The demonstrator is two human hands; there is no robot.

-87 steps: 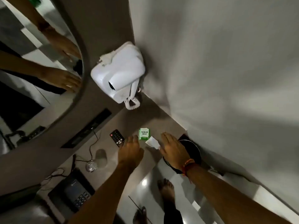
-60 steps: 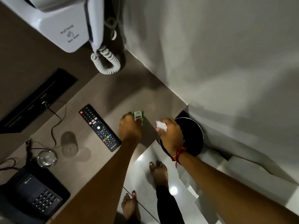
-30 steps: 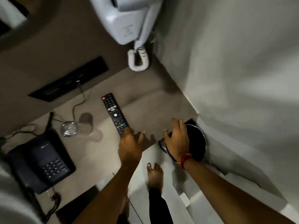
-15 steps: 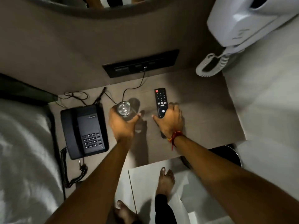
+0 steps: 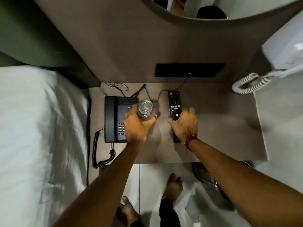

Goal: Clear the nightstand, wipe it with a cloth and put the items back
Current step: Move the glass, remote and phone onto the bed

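Two bare feet (image 5: pixel 174 185) of mine stand on the pale tiled floor (image 5: pixel 150 174) closest to me, with a dark round bin (image 5: pixel 206 176) tucked under the right front corner of the nightstand (image 5: pixel 229 128). To my left lies the bed (image 5: pixel 37 136) in white linen, its edge running alongside the nightstand.

Past the front edge, the nightstand's top is a grey-brown wood-look surface. My left hand (image 5: pixel 137 126) is wrapped around a clear drinking glass (image 5: pixel 144 109), thumb on one side and fingers curled around the other, a close grip with the glass upright and seen from above. I cannot tell whether its base touches the top or is lifted clear. The hand overlaps the right side of a black desk telephone (image 5: pixel 114 118), which sits at the left of the nightstand with its coiled cord (image 5: pixel 100 151) hanging over the front left edge.

My right hand (image 5: pixel 184 125), a red thread band (image 5: pixel 189 140) at the wrist, is closed over the lower half of a black remote control (image 5: pixel 174 104), thumb on its left edge and fingers over its right. The remote points away from me, its button end free and its lower tip showing beneath my wrist.

Behind them thin dark cables (image 5: pixel 147 94) trail across the back of the top up to a black socket panel (image 5: pixel 188 70) on the padded wall. Farther right a white wall-mounted hair dryer (image 5: pixel 283 51) hangs with its coiled white cord (image 5: pixel 250 83). A green headboard (image 5: pixel 32 33) stands far left, and a curved mirror (image 5: pixel 229 5) edge is at the very top.
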